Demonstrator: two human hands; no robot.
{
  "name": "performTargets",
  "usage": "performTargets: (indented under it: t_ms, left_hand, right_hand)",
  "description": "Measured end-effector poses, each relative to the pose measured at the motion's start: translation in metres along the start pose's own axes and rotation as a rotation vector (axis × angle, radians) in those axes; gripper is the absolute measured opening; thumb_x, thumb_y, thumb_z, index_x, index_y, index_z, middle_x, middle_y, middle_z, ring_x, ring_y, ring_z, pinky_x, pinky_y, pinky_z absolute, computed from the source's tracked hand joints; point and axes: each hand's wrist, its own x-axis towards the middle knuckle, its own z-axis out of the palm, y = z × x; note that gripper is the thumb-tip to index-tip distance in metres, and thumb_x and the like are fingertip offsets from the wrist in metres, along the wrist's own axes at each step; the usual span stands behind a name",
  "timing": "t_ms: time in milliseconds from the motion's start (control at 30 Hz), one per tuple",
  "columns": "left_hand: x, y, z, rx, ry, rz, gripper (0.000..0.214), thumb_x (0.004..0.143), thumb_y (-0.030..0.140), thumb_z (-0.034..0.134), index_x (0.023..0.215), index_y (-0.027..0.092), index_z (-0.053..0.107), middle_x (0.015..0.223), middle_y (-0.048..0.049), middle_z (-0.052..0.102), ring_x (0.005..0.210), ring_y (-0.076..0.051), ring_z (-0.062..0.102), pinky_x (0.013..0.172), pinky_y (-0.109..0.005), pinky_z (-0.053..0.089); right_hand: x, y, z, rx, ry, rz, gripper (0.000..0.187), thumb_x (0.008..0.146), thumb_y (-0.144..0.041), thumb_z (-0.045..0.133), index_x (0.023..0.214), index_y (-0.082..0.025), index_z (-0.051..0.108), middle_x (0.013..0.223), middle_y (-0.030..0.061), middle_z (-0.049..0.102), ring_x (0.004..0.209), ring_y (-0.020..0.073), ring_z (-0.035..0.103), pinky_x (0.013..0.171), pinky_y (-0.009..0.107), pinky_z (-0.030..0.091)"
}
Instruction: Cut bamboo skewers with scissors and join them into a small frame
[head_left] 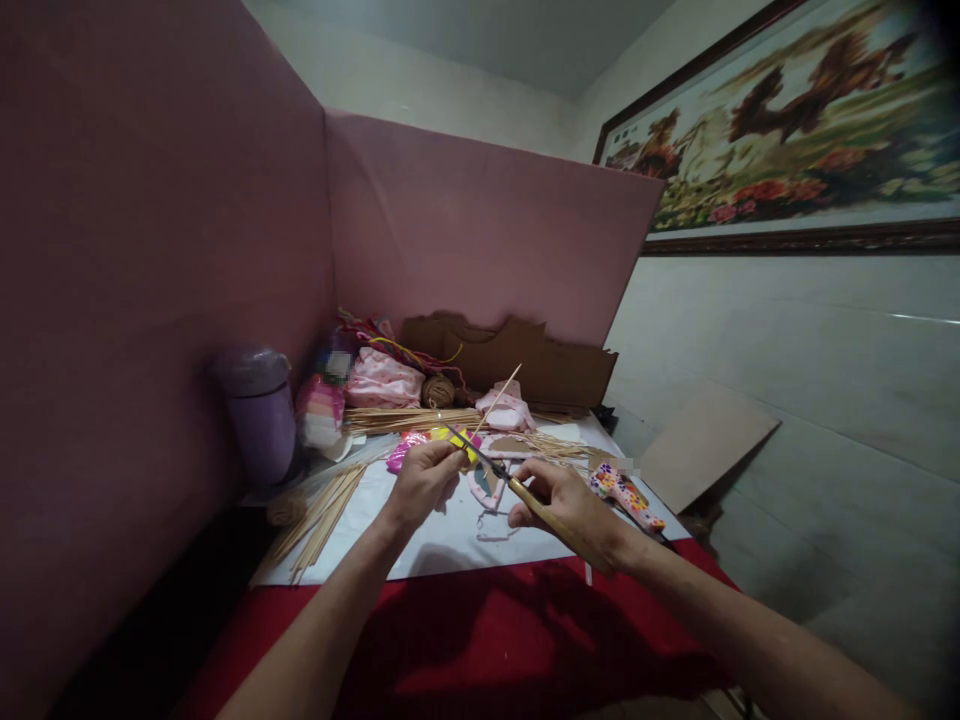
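Observation:
My left hand (422, 482) is closed in a pinch on a thin wooden stick (501, 395) that slants up to the right. My right hand (564, 505) is wrapped round the wooden handle of a knife (517, 490), whose dark blade points left and meets the stick near my left fingers. Both hands hover above a white sheet (450, 535) on a red cloth (480, 640).
Bundles of thin sticks (319, 515) lie left and behind. A flowered glue gun (626, 495) lies right of my right hand. A purple cup (261, 412), pink bags, a twine ball (438, 390) and cardboard (540, 365) stand before pink partition walls. A painting hangs at right.

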Motion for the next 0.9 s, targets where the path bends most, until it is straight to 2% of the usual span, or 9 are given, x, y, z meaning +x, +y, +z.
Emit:
performTargets:
  t_ms: [100, 167, 233, 400, 700, 800, 900]
  left_hand:
    - [0.000, -0.004, 0.002, 0.174, 0.142, 0.128, 0.028, 0.076, 0.036, 0.056, 0.058, 0.015, 0.055, 0.044, 0.0036, 0.046, 0.039, -0.006, 0.038, 0.039, -0.018, 0.028]
    - [0.000, -0.004, 0.002, 0.174, 0.173, 0.173, 0.029, 0.076, 0.035, 0.057, 0.055, 0.014, 0.053, 0.046, 0.0037, 0.044, 0.043, -0.005, 0.037, 0.042, -0.017, 0.027]
    - [0.001, -0.002, 0.001, 0.056, 0.118, 0.114, 0.031, 0.074, 0.037, 0.059, 0.054, 0.014, 0.050, 0.045, 0.0052, 0.039, 0.041, -0.004, 0.032, 0.040, -0.017, 0.023]
    - [0.003, 0.004, -0.005, -0.296, -0.059, -0.168, 0.035, 0.063, 0.043, 0.069, 0.061, 0.013, 0.053, 0.039, 0.0101, 0.027, 0.032, -0.001, 0.018, 0.033, -0.016, 0.010]
    - [0.003, 0.004, -0.012, -0.477, -0.190, -0.322, 0.035, 0.056, 0.033, 0.076, 0.056, 0.015, 0.045, 0.039, 0.0117, 0.025, 0.030, 0.001, 0.013, 0.026, -0.013, 0.010]
    - [0.002, 0.003, -0.008, -0.414, -0.140, -0.293, 0.033, 0.060, 0.040, 0.072, 0.059, 0.015, 0.050, 0.037, 0.0104, 0.029, 0.029, 0.000, 0.015, 0.028, -0.014, 0.010]
    - [0.002, -0.001, -0.001, -0.194, 0.039, -0.095, 0.030, 0.067, 0.042, 0.067, 0.064, 0.013, 0.057, 0.040, 0.0049, 0.043, 0.032, -0.002, 0.027, 0.032, -0.016, 0.017]
  right_hand:
    - [0.001, 0.003, 0.002, -0.110, 0.063, -0.034, 0.036, 0.061, -0.043, 0.075, 0.076, -0.019, 0.051, 0.066, 0.0009, 0.067, 0.065, 0.0188, 0.063, 0.059, 0.027, 0.044]
    - [0.002, 0.005, 0.004, -0.163, 0.082, -0.040, 0.036, 0.062, -0.043, 0.074, 0.077, -0.019, 0.052, 0.066, 0.0007, 0.066, 0.062, 0.0176, 0.060, 0.057, 0.027, 0.042]
    - [0.002, 0.006, 0.005, -0.182, 0.078, -0.041, 0.036, 0.064, -0.044, 0.073, 0.079, -0.019, 0.052, 0.065, 0.0001, 0.065, 0.060, 0.0161, 0.058, 0.055, 0.025, 0.040]
    - [0.001, 0.009, 0.004, -0.139, 0.032, -0.072, 0.038, 0.064, -0.044, 0.073, 0.082, -0.019, 0.052, 0.061, -0.0032, 0.060, 0.055, 0.0127, 0.051, 0.051, 0.023, 0.036]
    - [-0.001, 0.010, 0.004, -0.174, 0.044, -0.112, 0.039, 0.061, -0.044, 0.075, 0.078, -0.019, 0.051, 0.052, -0.0068, 0.051, 0.049, 0.0095, 0.043, 0.047, 0.021, 0.031]
    - [-0.001, 0.011, 0.004, -0.160, 0.051, -0.092, 0.038, 0.062, -0.043, 0.074, 0.081, -0.019, 0.051, 0.054, -0.0055, 0.056, 0.051, 0.0110, 0.047, 0.048, 0.022, 0.033]
    - [-0.001, 0.013, 0.004, -0.140, 0.064, -0.082, 0.036, 0.065, -0.044, 0.072, 0.082, -0.020, 0.051, 0.061, -0.0030, 0.062, 0.055, 0.0129, 0.052, 0.051, 0.023, 0.036]
